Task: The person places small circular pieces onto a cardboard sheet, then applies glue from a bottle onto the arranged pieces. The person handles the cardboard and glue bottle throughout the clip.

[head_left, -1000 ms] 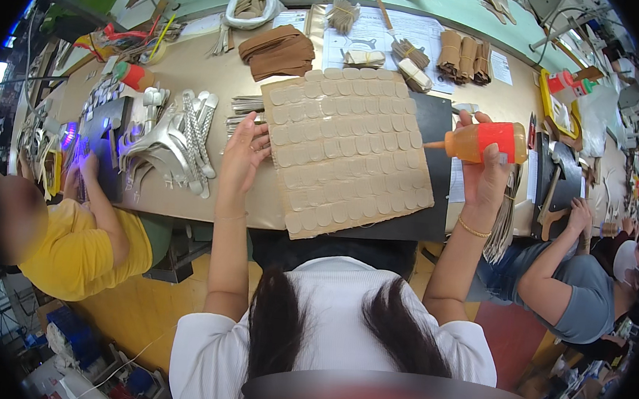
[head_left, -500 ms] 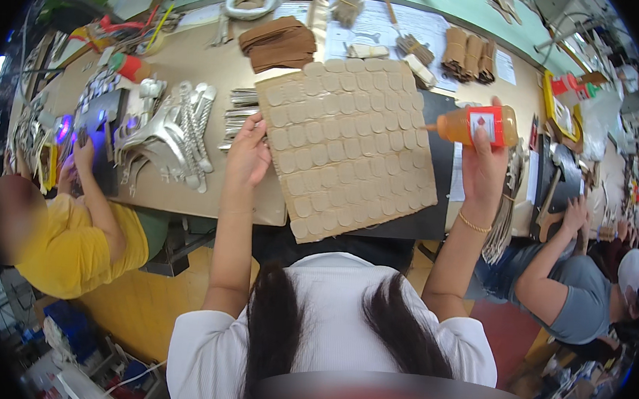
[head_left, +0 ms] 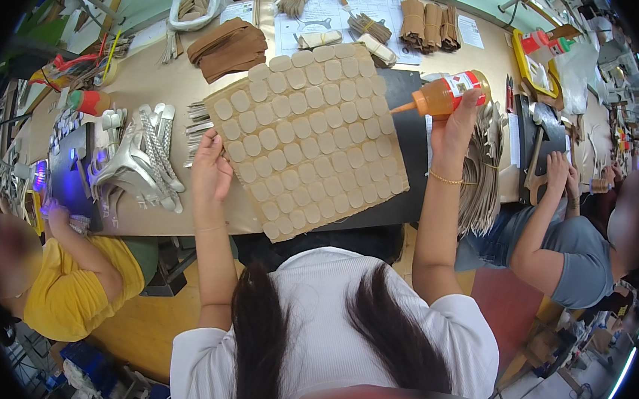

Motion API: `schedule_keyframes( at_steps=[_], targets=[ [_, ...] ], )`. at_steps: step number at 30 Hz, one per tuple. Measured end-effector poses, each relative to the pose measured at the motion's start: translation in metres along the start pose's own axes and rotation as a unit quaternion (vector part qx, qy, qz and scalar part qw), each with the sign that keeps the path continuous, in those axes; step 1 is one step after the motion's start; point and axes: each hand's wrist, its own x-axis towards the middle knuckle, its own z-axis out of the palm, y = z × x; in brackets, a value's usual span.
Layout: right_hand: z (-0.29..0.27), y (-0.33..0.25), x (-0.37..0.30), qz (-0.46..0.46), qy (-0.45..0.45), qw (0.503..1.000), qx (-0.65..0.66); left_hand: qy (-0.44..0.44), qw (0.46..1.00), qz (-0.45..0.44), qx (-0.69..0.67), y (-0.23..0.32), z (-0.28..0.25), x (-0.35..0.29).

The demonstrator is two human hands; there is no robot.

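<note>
Over the middle of the beige, flat-topped workbench [head_left: 145, 73], slightly turned, is a tan, roughly square sheet bearing rows of rounded, pale, matte pads [head_left: 309, 139]. It is probably light and fairly stiff, best held by its edges, away from the pads. At its eight o'clock, the left hand [head_left: 211, 168] has curled fingers at the edge; whether they pinch it, I cannot tell. At two o'clock, the right hand [head_left: 456, 128] wraps its fingers around an amber, pointed-nozzle bottle with a red-and-white label [head_left: 448, 95], likely smooth plastic, squeezable around the body. Its tip is just beside the sheet. Toward half past ten lie stacked, brown, leather-like strips [head_left: 228, 50]; near nine, glossy silver-white straps, some braided [head_left: 139, 159].
</note>
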Motion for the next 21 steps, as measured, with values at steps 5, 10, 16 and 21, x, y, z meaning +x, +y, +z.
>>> schedule_keyframes(
  at_steps=[5,10,16,21],
  targets=[
    [0.007,0.0,0.002,0.019,0.032,0.999,0.014,0.004,1.0,-0.006,0.008,0.003,0.006,-0.002],
    [0.006,0.001,0.005,0.05,0.049,0.997,0.01,0.01,1.0,-0.006,0.008,0.004,0.009,-0.003],
    [0.007,0.003,0.007,0.051,0.059,0.997,0.029,0.003,1.0,-0.005,0.009,0.004,0.008,-0.003],
    [0.012,0.002,0.01,0.045,0.07,0.996,0.012,0.011,1.0,-0.005,0.006,0.004,0.008,-0.004]
  ],
)
